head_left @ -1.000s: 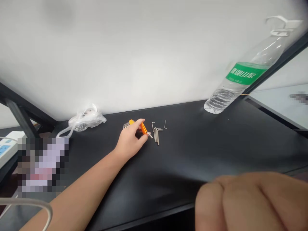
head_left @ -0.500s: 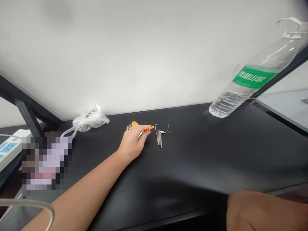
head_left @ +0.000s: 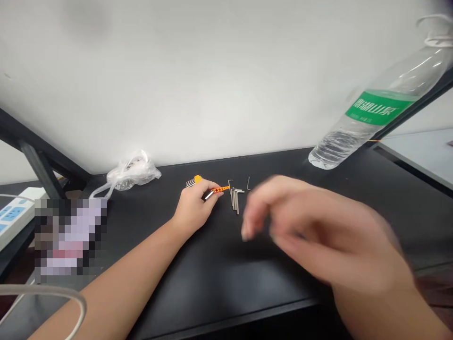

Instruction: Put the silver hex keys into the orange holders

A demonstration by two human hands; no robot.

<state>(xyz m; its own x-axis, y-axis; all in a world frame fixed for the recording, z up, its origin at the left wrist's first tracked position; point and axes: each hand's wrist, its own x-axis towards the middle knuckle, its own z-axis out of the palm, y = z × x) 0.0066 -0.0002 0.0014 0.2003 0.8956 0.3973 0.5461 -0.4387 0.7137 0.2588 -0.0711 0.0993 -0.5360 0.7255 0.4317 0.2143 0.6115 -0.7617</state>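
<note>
Left hand: the left hand (head_left: 194, 205) is clamped on an orange strip pierced by a row of round holes (head_left: 221, 189), pinched between thumb and fingers.
Orange strip: it is held over the black, smooth-topped counter (head_left: 198, 274), just left of the loose keys.
Silver rod: a short silver metal rod (head_left: 210, 194) is seen at the strip's left end; whether it is seated there cannot be told.
Yellow-orange piece: a small yellow-orange block (head_left: 198, 179) with a row of thin metal rods (head_left: 190, 182) is partly covered by the left hand; whether it is joined to the strip cannot be told.
Loose keys: a close cluster of silver L-shaped metal keys (head_left: 236, 202) is laid on the counter, with 1 thin dark L-shaped key (head_left: 248, 183) set apart to the right.
Right hand: the right hand (head_left: 329, 231) is blurred and raised near the keys, its fingers curled, thumb and fingertips apart.
Bottle: a clear plastic bottle with a green label (head_left: 364, 118) is stood at the back right.
</note>
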